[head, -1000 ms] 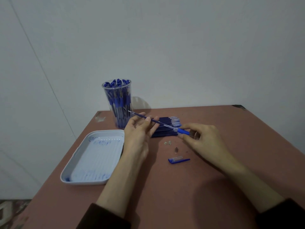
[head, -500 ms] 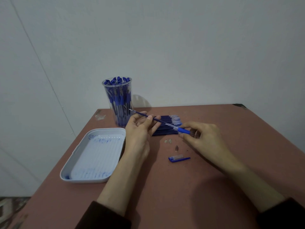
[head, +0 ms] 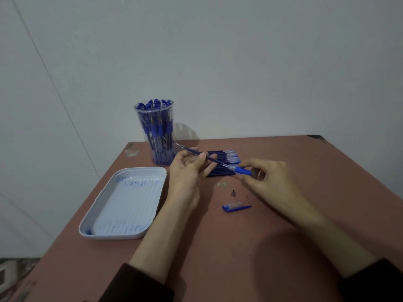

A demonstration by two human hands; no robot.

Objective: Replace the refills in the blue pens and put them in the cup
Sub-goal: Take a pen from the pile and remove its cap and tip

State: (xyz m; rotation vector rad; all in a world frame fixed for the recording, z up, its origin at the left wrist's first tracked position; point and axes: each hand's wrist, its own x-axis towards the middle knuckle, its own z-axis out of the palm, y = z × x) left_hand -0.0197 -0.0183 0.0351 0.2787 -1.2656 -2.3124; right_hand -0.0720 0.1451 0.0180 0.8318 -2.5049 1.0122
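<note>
Holding one refill (head: 202,156) across both hands, short of the cup (head: 145,131).

We find the refill pinched under the thumb of the left hand (head: 189,171), palm up, while the right hand (head: 270,177) pinches the blue grip of the pen (head: 243,170) at the refill's other end. Both hands are closed on their parts, near each other but not touching. The refill's long axis runs from far-left to near-right, its fine tip pointing toward the cup, which stands just beyond the left hand, the nearer of the two. The refill is thin, dark blue and straight; how deep it sits in the grip we cannot tell. In our judgement seating calls for a push along that axis.
</note>
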